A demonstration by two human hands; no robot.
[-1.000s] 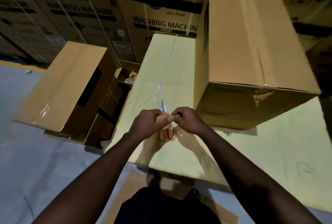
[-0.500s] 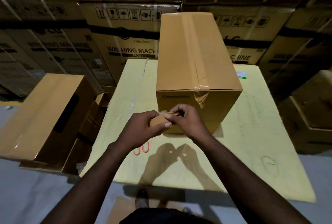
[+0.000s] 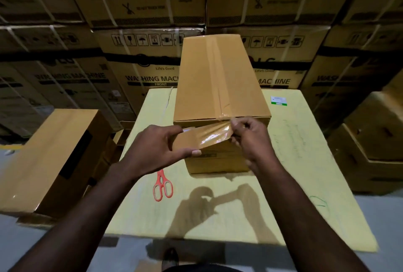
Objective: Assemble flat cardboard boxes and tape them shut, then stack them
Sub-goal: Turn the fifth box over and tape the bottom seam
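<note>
At the back, filling the whole view, rises a wall of stacked printed washing-machine cartons (image 3: pixel 152 71). In front of it lies the wide pale-yellow surface (image 3: pixel 305 184) that serves as the work area. Just beside its left edge sits a closed brown side carton (image 3: pixel 50 151), probably put there to keep the work area free. The long brown cardboard box (image 3: pixel 218 79) being sealed stands near the middle of the surface. A band of tape already covers its top seam, and its short end faces the person, which seems to let a new length be carried over that near edge. Both hands are raised in front of this end. The left hand (image 3: pixel 152 147) has its fingers (image 3: pixel 192 153) curled round a roll of brown packing tape (image 3: pixel 185 143), gripping it as an anchor. The right hand (image 3: pixel 250 138) pinches the free end between thumb and fingertips, close to the box's upper near edge. Between them the glossy strip of tape (image 3: pixel 214 135) is drawn out, most likely kept taut so it does not fold onto itself before it is pressed down. A pair of orange-handled scissors (image 3: pixel 162 185) lies flat on the surface below the left hand, within easy reach for the cut.
</note>
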